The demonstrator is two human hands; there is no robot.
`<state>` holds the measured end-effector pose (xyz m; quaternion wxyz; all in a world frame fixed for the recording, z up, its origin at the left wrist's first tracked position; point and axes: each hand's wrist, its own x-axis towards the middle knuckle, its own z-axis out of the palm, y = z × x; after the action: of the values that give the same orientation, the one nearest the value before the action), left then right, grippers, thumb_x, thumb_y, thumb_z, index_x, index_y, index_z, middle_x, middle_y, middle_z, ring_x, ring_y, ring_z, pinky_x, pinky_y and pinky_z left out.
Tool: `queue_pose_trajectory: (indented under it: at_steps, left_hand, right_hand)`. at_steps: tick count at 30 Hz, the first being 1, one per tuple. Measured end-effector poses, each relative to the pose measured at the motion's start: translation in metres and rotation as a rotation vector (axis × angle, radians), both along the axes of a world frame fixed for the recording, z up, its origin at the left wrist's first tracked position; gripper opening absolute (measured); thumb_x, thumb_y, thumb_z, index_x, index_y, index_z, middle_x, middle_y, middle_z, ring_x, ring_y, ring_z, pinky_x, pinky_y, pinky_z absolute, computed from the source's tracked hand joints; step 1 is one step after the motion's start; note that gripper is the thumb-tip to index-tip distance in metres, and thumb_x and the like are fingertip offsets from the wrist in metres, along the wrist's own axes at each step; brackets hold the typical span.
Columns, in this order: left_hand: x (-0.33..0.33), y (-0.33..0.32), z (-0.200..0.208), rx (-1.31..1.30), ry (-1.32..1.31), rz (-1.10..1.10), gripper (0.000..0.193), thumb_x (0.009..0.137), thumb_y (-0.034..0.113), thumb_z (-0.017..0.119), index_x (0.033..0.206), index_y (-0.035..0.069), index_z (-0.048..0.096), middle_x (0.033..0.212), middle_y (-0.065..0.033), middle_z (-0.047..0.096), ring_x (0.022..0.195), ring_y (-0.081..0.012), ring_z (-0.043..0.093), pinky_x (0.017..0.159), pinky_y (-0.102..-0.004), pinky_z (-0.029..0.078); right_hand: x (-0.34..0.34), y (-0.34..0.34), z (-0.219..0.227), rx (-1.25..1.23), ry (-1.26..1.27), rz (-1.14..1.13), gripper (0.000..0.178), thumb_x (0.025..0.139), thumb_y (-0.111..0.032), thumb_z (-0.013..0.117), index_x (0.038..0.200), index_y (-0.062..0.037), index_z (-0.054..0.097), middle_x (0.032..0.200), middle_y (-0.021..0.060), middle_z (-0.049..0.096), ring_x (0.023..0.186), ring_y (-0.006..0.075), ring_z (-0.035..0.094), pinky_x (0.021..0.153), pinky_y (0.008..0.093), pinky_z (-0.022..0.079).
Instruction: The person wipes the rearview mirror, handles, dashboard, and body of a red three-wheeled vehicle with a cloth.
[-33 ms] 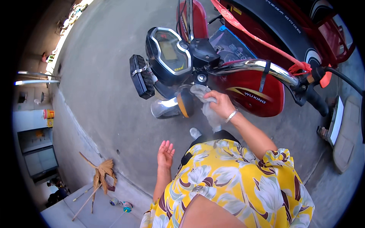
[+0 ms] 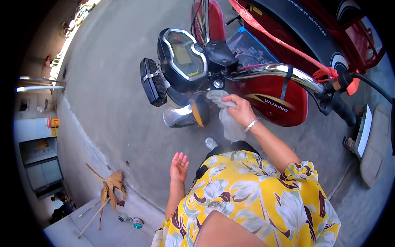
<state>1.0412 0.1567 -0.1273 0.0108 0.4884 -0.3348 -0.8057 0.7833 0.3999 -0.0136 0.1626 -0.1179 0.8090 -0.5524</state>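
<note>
My right hand (image 2: 242, 111) has its fingers closed on a crumpled light-grey cloth (image 2: 231, 123). The cloth's upper end lies against the front of a red electric vehicle, just below the ignition lock (image 2: 218, 84) and right of a round lamp with an orange rim (image 2: 198, 113). Its lower part hangs loose under my fingers. Above the lamp sits the black and silver display (image 2: 184, 57). Apart from the vehicle, my left hand (image 2: 179, 166) is held beside my waist, palm up, fingers stretched out and nothing in it.
A chrome handlebar (image 2: 284, 72) with a black grip (image 2: 342, 109) reaches right, a red cord (image 2: 284, 44) tied to it. A black box-shaped light (image 2: 152, 82) juts out left of the display. At lower left a straw broom (image 2: 110, 187) lies by the concrete ledge.
My right hand has shifted very slightly, and the hanging part of the cloth looks fuller and spreads wider below my fingers. My left hand stays where it was.
</note>
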Motion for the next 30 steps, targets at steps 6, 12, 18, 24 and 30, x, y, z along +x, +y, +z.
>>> queue_pose_trajectory:
  at_steps: [6, 12, 18, 24, 30]
  left_hand:
    - [0.007, 0.011, 0.009, -0.006, -0.035, 0.011, 0.047, 0.082, 0.013, 0.045, 0.127, 0.008, 0.033, 0.122, -0.0062, 0.045, 0.101, -0.0198, 0.051, 0.076, -0.0337, 0.044]
    - [0.019, 0.024, 0.008, -0.022, -0.058, 0.043, 0.046, 0.082, 0.013, 0.045, 0.125, 0.008, 0.033, 0.121, -0.0060, 0.046, 0.099, -0.0198, 0.051, 0.076, -0.0336, 0.044]
    - [0.041, 0.032, 0.001, -0.006, -0.104, 0.084, 0.047, 0.082, 0.014, 0.045, 0.126, 0.008, 0.033, 0.121, -0.0058, 0.047, 0.098, -0.0196, 0.052, 0.076, -0.0340, 0.044]
    - [0.027, 0.039, 0.007, -0.010, -0.111, 0.047, 0.047, 0.082, 0.014, 0.045, 0.127, 0.008, 0.033, 0.123, -0.0064, 0.045, 0.101, -0.0196, 0.050, 0.079, -0.0340, 0.042]
    - [0.026, 0.039, 0.011, -0.042, -0.067, 0.050, 0.047, 0.082, 0.014, 0.044, 0.127, 0.008, 0.033, 0.123, -0.0064, 0.045, 0.101, -0.0201, 0.051, 0.079, -0.0347, 0.043]
  right_hand:
    - [-0.036, -0.063, 0.003, 0.234, 0.721, -0.076, 0.035, 0.075, -0.005, 0.050, 0.110, -0.0026, 0.047, 0.119, 0.0151, 0.045, 0.098, 0.0334, 0.051, 0.080, 0.0396, 0.045]
    - [0.001, 0.000, -0.033, 0.456, 0.653, 0.345, 0.020, 0.070, -0.004, 0.052, 0.088, -0.0048, 0.060, 0.102, 0.0088, 0.054, 0.090, 0.0287, 0.056, 0.073, 0.0380, 0.048]
    - [-0.001, 0.026, -0.055, 0.050, 0.483, 0.103, 0.030, 0.061, 0.004, 0.055, 0.089, -0.0040, 0.061, 0.102, 0.0123, 0.057, 0.092, 0.0293, 0.057, 0.080, 0.0334, 0.046]
    - [-0.004, -0.042, -0.056, -0.099, 0.783, 0.134, 0.045, 0.064, 0.010, 0.051, 0.107, -0.0044, 0.053, 0.116, 0.0133, 0.050, 0.100, 0.0311, 0.053, 0.083, 0.0347, 0.045]
    - [0.003, -0.024, -0.083, -0.020, 0.588, 0.149, 0.045, 0.065, 0.011, 0.048, 0.106, -0.0046, 0.055, 0.113, 0.0124, 0.053, 0.102, 0.0282, 0.053, 0.086, 0.0335, 0.044]
